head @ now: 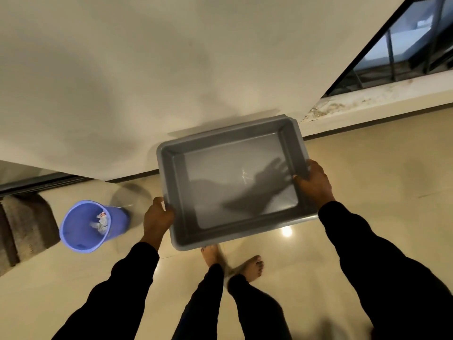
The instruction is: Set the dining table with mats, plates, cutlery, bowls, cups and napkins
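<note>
A grey plastic tub (235,182) is held level above the glossy floor (367,192), near the base of a cream wall (147,69). The left hand (157,217) grips its rim at about 8 o'clock, fingers (159,203) curled over the edge. The right hand (315,182) grips the rim at 3 o'clock, fingers wrapped over the side wall. The tub sits between both hands, with nothing in it. A blue bin (85,227) holding crumpled paper stands at 9 o'clock. Bare feet (252,266) show below at 6 o'clock.
</note>
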